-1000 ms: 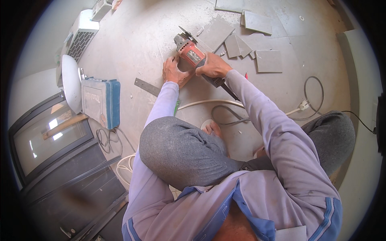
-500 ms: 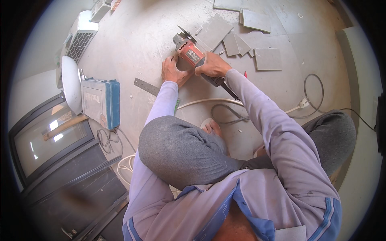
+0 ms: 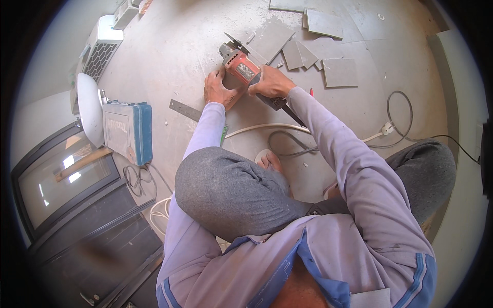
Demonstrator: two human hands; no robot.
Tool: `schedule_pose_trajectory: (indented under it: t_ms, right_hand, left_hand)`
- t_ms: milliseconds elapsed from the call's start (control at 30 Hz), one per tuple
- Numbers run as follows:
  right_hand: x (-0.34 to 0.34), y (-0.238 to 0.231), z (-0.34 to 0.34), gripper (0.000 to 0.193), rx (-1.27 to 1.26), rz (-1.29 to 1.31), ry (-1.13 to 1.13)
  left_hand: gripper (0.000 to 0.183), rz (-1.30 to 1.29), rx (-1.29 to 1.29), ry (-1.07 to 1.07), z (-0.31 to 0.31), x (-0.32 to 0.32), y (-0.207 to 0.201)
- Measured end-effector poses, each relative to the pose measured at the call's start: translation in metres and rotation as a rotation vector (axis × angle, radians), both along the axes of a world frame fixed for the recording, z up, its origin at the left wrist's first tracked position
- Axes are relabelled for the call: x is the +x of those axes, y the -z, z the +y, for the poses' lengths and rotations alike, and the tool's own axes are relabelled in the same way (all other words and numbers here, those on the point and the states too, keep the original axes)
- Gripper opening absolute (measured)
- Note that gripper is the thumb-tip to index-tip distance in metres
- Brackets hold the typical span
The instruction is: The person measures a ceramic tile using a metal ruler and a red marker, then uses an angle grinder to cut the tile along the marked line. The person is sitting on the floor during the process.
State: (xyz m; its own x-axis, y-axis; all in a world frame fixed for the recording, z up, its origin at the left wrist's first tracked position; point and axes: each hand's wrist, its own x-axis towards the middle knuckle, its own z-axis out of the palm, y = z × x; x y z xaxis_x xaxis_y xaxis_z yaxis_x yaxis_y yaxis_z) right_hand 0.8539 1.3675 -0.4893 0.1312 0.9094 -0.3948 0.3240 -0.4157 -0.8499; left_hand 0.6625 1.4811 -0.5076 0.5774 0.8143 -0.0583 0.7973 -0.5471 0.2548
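Observation:
My right hand (image 3: 273,82) is wrapped round the body of a red and black angle grinder (image 3: 243,69). The grinder's disc (image 3: 235,42) points up and away from me, close to a large grey tile (image 3: 272,40) on the floor. My left hand (image 3: 221,91) lies just left of the grinder with its fingers curled. A grey surface shows between its thumb and fingers, but the grinder hides what they grip. Partly under my left wrist lies a metal ruler (image 3: 184,108), with something green (image 3: 224,133) beside my forearm.
Several cut grey tiles (image 3: 340,73) lie at the far right. A white cable (image 3: 267,126) and black cord (image 3: 290,149) cross the floor, meeting at a white plug (image 3: 387,128). On the left stand a blue and grey tool case (image 3: 127,132), a white basin-like object (image 3: 90,109) and dark-framed panels (image 3: 61,169).
The view has shifted very slightly, moving the tiles a little up and left in it. Both hands and the grinder keep nearly the same pose.

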Motion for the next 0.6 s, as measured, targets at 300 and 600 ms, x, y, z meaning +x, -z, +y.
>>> schedule_pose_trajectory:
  t_ms: [300, 600]
  right_hand:
    - [0.001, 0.0, 0.009, 0.057, -0.044, 0.009, -0.026]
    - [0.001, -0.003, 0.008, 0.056, -0.048, 0.031, -0.007]
  left_hand:
    - [0.102, 0.017, -0.021, -0.018, -0.001, 0.0, -0.001]
    - [0.102, 0.029, -0.046, -0.018, -0.002, 0.001, -0.006]
